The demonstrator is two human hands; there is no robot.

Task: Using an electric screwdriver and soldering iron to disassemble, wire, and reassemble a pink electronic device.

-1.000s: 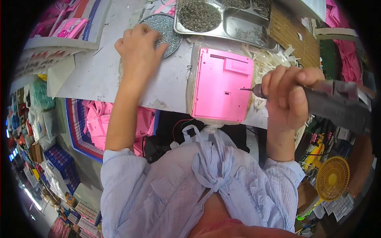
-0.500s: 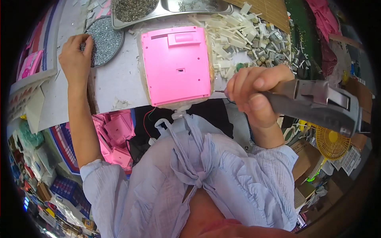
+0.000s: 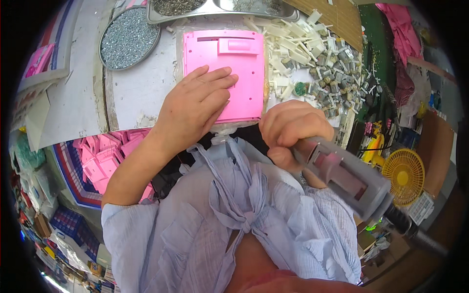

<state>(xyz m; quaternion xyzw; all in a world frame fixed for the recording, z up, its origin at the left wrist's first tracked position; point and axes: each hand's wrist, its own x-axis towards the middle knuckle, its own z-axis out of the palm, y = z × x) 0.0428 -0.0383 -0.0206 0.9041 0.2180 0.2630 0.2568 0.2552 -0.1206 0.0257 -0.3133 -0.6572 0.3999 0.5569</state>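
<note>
A pink plastic housing (image 3: 251, 85) lies flat on a clear-wrapped pad at the table's near edge. It has a slot and a raised block near its far end and small holes along its right side. Across its left half rests my left hand (image 3: 198, 105), fingers stretched out flat; anything under the fingertips is hidden. My right hand (image 3: 295, 124) is wrapped round a grey electric screwdriver (image 3: 373, 195), whose cable runs off to the lower right. The fist is close to the housing's near right corner, and the driver's tip is hard to make out there.
A round dish of small silver screws (image 3: 129, 41) stands at the far left. Beyond the housing is a metal tray (image 3: 210, 10) with small parts. White plastic pieces and small motors (image 3: 337, 73) are heaped to the right. Below the table, a crate (image 3: 73, 180) holds pink parts.
My left hand has left the screw dish and come right onto the pink housing. My right hand has brought the screwdriver in to the housing's near right corner, its rear end swinging lower.
</note>
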